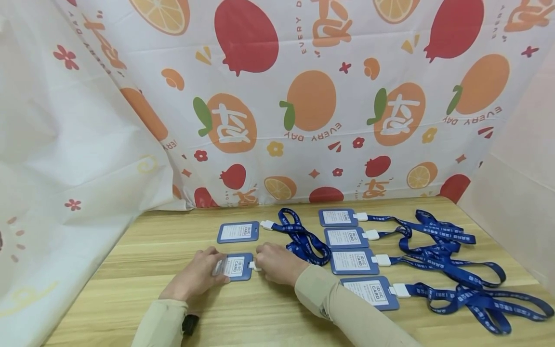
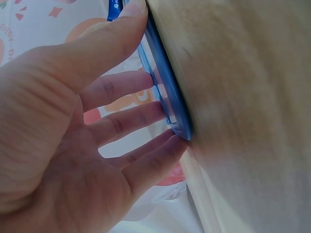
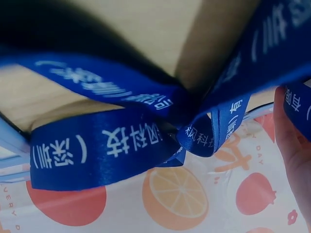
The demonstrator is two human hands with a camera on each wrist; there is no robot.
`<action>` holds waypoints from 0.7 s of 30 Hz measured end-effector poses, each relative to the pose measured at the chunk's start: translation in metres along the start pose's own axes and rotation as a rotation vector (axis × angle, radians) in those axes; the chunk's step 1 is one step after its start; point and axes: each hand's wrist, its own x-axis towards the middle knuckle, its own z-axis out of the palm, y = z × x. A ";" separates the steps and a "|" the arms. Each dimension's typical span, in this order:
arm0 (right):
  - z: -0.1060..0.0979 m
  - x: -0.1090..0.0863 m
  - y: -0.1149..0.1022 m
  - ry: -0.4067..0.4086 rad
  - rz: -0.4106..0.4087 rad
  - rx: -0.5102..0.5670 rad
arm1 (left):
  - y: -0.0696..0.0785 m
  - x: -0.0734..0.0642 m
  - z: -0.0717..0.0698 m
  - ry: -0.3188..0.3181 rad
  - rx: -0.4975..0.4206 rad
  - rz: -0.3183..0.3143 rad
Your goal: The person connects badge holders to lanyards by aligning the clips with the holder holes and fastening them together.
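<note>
On the table, a blue ID card holder [image 1: 240, 266] lies flat with its clear-windowed front up. My left hand [image 1: 200, 271] holds its left end, thumb at the near edge and fingers along the far edge; the left wrist view shows fingertips on the blue rim [image 2: 171, 92]. At the holder's right end my right hand [image 1: 281, 262] pinches a white lanyard clip [image 1: 255, 266], which its fingers partly cover. Blue lanyard strap [image 3: 92, 150] with white lettering fills much of the right wrist view, with part of the right hand [image 3: 294, 155] at the edge.
Behind, another card holder [image 1: 238, 232] lies close to a white clip [image 1: 267, 225] on a bunched blue lanyard [image 1: 303, 241]. Several holders with lanyards attached form a column on the right, the nearest holder [image 1: 373, 292] beside my right sleeve. A printed curtain [image 1: 312, 159] borders the table's back.
</note>
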 end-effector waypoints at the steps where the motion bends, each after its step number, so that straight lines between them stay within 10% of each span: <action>1: 0.000 0.000 0.000 0.001 -0.001 -0.001 | 0.000 0.000 0.000 -0.001 0.000 -0.001; 21: -0.002 0.003 -0.001 -0.008 -0.010 -0.002 | 0.000 0.000 0.000 0.005 0.005 0.002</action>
